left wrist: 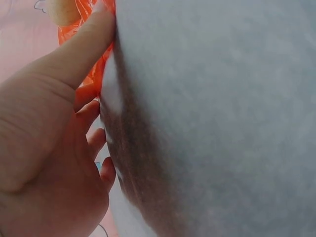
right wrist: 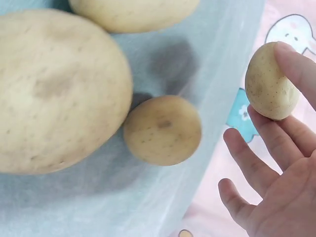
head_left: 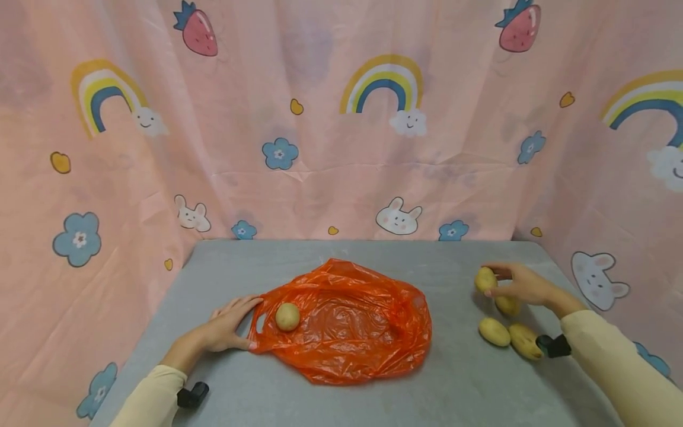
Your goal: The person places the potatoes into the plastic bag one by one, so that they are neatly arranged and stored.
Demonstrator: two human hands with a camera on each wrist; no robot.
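An orange plastic bag (head_left: 347,362) lies spread on the table, with a potato (head_left: 288,317) on it near its left handle hole. My left hand (head_left: 226,326) rests at the bag's left edge, thumb and fingers spread apart and touching the plastic. The left wrist view shows the thumb along the orange film. At the right, my right hand (head_left: 520,286) pinches a potato (right wrist: 270,83) between thumb and fingertips, raised over the table. Below it lie three more potatoes: one partly behind the hand (head_left: 508,306), one in front (head_left: 494,332) and a longer one (head_left: 525,342).
The grey table (head_left: 453,391) reaches back to a pink printed curtain (head_left: 320,196), which also hangs along both sides. Black wrist mounts stick out below the left sleeve (head_left: 155,394) and at the right sleeve (head_left: 608,350), the latter close to the long potato.
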